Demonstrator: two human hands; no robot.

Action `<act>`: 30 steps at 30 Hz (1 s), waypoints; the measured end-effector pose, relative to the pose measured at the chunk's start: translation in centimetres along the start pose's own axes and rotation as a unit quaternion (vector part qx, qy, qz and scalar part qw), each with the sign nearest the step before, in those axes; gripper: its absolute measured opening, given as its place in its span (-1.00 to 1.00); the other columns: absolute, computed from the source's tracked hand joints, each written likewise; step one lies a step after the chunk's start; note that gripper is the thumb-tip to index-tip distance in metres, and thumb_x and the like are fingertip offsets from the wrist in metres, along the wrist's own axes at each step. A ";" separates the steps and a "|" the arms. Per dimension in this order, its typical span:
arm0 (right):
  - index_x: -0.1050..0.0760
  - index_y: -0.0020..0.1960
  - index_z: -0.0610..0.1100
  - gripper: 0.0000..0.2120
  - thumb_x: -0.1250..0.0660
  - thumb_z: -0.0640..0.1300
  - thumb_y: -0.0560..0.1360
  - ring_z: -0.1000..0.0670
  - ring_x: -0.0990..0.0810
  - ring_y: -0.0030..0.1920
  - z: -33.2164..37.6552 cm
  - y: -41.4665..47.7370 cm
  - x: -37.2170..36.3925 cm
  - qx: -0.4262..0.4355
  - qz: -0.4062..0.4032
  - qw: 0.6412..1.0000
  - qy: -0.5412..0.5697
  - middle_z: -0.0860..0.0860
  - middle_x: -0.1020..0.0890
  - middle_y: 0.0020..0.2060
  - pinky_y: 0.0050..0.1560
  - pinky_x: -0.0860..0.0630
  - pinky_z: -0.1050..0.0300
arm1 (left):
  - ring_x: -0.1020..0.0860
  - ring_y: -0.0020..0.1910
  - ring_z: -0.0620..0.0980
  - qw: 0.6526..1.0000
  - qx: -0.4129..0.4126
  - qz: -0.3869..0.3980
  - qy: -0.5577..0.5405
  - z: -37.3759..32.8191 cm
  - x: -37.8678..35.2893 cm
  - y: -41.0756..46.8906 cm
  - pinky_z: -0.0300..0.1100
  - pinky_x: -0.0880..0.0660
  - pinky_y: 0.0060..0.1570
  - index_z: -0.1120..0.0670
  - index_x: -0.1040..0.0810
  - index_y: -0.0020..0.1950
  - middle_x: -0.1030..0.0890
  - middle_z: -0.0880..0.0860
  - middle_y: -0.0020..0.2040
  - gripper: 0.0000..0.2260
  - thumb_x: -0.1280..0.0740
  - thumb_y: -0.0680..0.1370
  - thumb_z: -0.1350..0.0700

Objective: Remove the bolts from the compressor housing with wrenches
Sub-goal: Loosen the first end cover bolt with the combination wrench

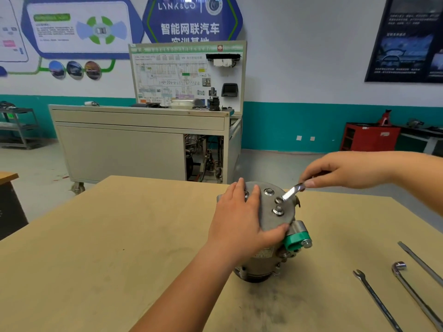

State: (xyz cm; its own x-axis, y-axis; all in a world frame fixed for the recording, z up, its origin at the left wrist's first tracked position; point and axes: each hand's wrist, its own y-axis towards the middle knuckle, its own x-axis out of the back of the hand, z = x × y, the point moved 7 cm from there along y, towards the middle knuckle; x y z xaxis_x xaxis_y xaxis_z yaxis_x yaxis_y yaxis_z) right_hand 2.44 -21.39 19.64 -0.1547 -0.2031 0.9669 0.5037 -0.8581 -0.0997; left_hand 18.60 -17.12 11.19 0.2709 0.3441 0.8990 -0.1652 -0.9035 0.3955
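A grey metal compressor (268, 257) stands upright on the wooden table (100, 248), its round top plate (267, 216) carrying several bolts (278, 210). My left hand (239, 221) lies flat on the plate's left side, thumb at the front edge by a green fitting (296, 240). My right hand (345, 170) pinches the far end of a small shiny wrench (293, 190), whose head sits on a bolt (278, 200) at the plate's right side.
On the table at the right lie a combination wrench (376, 300), a socket wrench (417, 298) and a long flat bar (422, 263). Beyond the table stand a grey training bench (143, 144) with a wiring board and a red tool cart (369, 136).
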 end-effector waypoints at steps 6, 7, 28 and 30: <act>-0.58 -0.11 0.03 -0.79 -0.17 -0.04 0.57 0.06 -0.66 -0.19 -2.5 -2.1 2.1 -0.028 -0.101 0.976 0.191 0.05 -0.66 -0.27 -0.02 -0.53 0.08 | 0.03 0.54 0.08 1.000 0.006 0.005 -0.007 0.5 -0.1 -0.1 -0.05 0.04 0.48 0.01 -0.05 0.57 0.01 0.13 0.58 -0.08 0.01 0.31 -0.45; -0.55 -0.10 -0.09 -0.78 -0.15 -0.10 0.58 -0.02 -0.68 -0.21 -2.2 -2.5 1.4 -0.037 -0.088 0.969 0.228 -0.02 -0.67 -0.29 -0.07 -0.58 0.05 | 0.03 0.54 0.08 1.000 0.005 0.003 -0.007 0.5 0.0 0.0 -0.05 0.04 0.48 0.01 -0.05 0.57 0.01 0.13 0.58 -0.08 0.01 0.31 -0.45; -0.44 -0.04 -0.23 -0.77 -0.13 -0.08 0.61 0.03 -0.57 -0.57 5.7 -4.8 -9.1 -0.085 0.054 0.830 0.548 -0.16 -0.67 -0.37 -0.48 -0.52 0.24 | 0.02 0.53 0.09 1.000 -0.009 -0.017 0.012 -0.8 0.3 0.1 -0.07 0.05 0.47 0.04 -0.06 0.57 0.00 0.16 0.57 0.04 0.24 0.17 -0.44; -0.44 -0.02 -0.23 -0.76 -0.12 -0.07 0.61 0.03 -0.57 -0.56 5.4 -4.7 -9.3 -0.082 0.063 0.842 0.530 -0.16 -0.67 -0.36 -0.48 -0.50 0.26 | 0.02 0.53 0.09 1.000 -0.009 -0.020 0.017 -0.8 0.2 0.0 -0.07 0.04 0.47 0.04 -0.07 0.57 0.00 0.17 0.57 0.04 0.23 0.17 -0.45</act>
State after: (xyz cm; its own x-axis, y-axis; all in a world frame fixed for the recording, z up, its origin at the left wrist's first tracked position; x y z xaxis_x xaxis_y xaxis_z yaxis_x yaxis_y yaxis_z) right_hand 6.06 -12.93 12.33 -0.8243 -0.5286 0.2026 0.4613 -0.8346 -0.3009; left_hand 17.87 -16.85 11.57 0.2452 0.3880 0.8884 -0.1724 -0.8844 0.4338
